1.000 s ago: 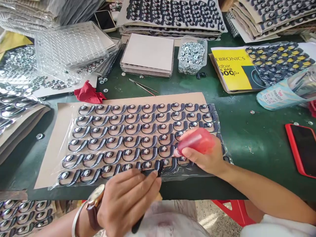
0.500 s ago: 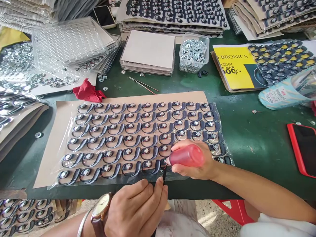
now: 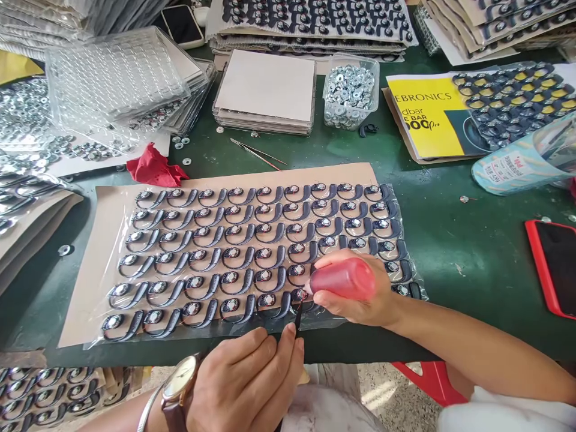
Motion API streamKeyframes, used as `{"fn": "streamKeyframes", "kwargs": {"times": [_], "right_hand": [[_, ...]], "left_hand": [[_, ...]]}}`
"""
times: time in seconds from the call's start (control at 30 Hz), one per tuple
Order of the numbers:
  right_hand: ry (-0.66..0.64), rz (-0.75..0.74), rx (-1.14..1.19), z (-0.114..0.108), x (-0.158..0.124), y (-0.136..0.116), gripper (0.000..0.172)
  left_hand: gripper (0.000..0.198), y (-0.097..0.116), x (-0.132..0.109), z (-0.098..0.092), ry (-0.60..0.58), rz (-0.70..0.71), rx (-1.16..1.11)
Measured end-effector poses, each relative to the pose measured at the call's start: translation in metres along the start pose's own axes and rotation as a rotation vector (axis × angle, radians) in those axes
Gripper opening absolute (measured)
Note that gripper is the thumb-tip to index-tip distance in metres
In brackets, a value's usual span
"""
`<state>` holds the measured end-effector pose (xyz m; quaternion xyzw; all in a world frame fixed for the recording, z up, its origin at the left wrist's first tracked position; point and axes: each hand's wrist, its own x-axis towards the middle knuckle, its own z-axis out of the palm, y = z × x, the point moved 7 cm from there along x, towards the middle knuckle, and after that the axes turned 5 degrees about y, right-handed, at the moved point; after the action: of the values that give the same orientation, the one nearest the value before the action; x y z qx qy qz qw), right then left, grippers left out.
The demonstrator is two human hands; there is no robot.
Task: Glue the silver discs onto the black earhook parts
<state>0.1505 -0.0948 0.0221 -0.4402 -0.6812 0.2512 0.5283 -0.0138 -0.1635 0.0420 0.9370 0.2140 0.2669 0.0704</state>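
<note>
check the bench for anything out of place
A few strays: silvery discs lie loose near the crumpled red cloth, outside the plastic tub of similar ones. One small dark curved piece lies alone beside that tub, away from the neat rows of hooked parts.

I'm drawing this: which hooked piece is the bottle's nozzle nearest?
Bottom row, sixth hooked piece from left: only there do nozzle and black tool converge.

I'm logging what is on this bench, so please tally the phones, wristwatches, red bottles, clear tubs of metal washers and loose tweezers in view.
Phones: 2
Wristwatches: 1
Red bottles: 1, in the right hand
Clear tubs of metal washers: 1
Loose tweezers: 1
Total: 6
</note>
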Motion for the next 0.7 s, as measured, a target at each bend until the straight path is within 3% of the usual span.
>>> {"fn": "streamKeyframes", "kwargs": {"times": [0.4,0.53,0.7], "right_hand": [[-0.002,0.056,0.043,0.002,-0.002,0.006,0.014],[-0.017,0.097,0.003,0.000,-0.002,0.006,0.011],[-0.012,0.108,-0.005,-0.003,-0.004,0.006,0.009]], "left_hand": [[0.016,-0.002,-0.001,-0.002,-0.008,0.009,0.007],[0.015,-0.007,0.004,-0.006,0.057,0.040,-0.035],[0.019,-0.015,0.004,-0.005,0.011,0.029,-0.103]]}}
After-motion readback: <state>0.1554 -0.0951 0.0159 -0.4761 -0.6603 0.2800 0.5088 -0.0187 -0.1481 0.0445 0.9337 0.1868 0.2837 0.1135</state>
